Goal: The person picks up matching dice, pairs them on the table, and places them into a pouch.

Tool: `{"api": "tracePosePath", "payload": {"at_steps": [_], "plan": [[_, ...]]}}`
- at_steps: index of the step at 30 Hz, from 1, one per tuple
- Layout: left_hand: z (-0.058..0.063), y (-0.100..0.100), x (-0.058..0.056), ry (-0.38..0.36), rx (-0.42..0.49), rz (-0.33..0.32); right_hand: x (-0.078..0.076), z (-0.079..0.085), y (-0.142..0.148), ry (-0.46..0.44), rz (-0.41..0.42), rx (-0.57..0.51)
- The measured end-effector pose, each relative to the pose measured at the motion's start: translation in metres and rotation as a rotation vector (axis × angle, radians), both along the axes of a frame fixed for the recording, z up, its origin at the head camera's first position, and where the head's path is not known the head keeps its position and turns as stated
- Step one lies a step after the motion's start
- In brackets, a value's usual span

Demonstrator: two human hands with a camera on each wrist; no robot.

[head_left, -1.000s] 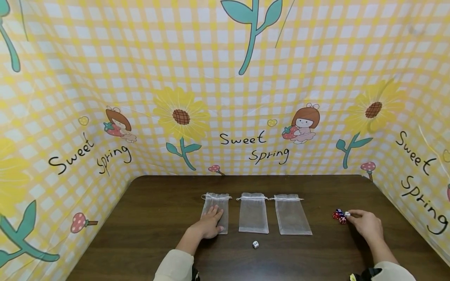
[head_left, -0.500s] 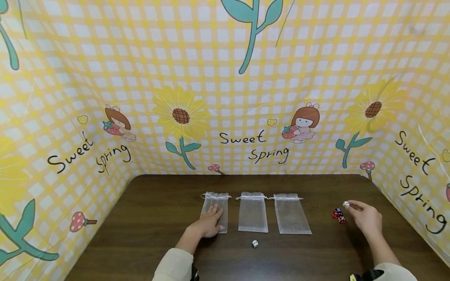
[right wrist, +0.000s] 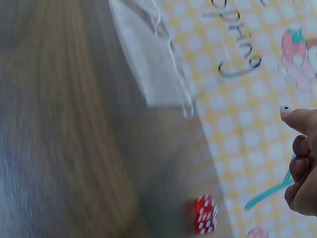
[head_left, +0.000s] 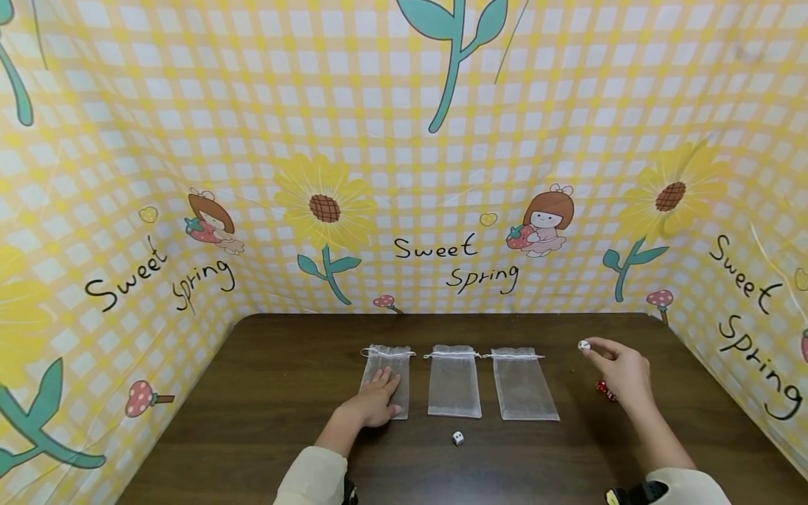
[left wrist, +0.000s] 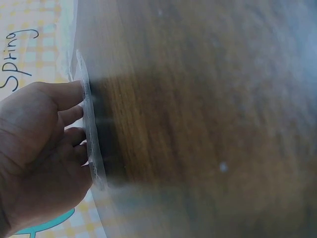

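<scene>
My left hand (head_left: 372, 401) lies flat on the left sheer white drawstring bag (head_left: 401, 386), its fingers spread over the mesh. In the left wrist view the left hand (left wrist: 47, 144) rests at the edge of that bag. Above the table at the right, my right hand (head_left: 625, 375) pinches a white die (head_left: 584, 345) between thumb and fingertip; the same die (right wrist: 285, 112) shows in the right wrist view. Red dice (head_left: 602, 387) lie under the right hand, which partly hides their group; no blue die shows there now. A second white die (head_left: 457, 438) sits in front of the bags.
A middle drawstring bag (head_left: 454, 386) and a right drawstring bag (head_left: 525, 389) lie flat in a row with the left one. Behind the brown table (head_left: 284, 344) hangs a yellow checked cloth (head_left: 416, 189), which also encloses both sides.
My right hand has lifted the white die from beside the coloured dice and carried it up and to the left. The left hand has stayed on its bag.
</scene>
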State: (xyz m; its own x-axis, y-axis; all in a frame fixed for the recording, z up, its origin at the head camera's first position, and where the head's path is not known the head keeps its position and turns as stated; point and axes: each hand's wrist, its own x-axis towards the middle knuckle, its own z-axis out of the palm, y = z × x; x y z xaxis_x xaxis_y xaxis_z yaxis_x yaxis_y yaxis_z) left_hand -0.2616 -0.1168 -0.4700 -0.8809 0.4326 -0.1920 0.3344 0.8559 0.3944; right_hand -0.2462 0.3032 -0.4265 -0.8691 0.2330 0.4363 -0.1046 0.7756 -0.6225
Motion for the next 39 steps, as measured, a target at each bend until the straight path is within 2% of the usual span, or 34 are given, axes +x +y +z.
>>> {"api": "tracePosePath", "payload": {"at_steps": [12, 15, 24, 32, 39], "plan": [[0.000, 0.000, 0.000, 0.004, 0.005, -0.002, 0.001, 0.013, -0.044, 0.102, 0.169, 0.027], [0.001, 0.000, -0.001, 0.003, 0.004, 0.000, 0.001, 0.010, -0.054, 0.092, 0.207, 0.043], [0.000, 0.000, 0.000, 0.010, 0.003, -0.002, 0.006, -0.003, -0.080, -0.013, 0.315, 0.057], [0.000, 0.000, 0.000, 0.008, 0.003, -0.003, 0.012, -0.016, -0.098, -0.023, 0.353, 0.062], [0.000, 0.001, 0.000, 0.009, 0.002, -0.006, 0.018, -0.031, -0.115, -0.080, 0.450, 0.112]]}}
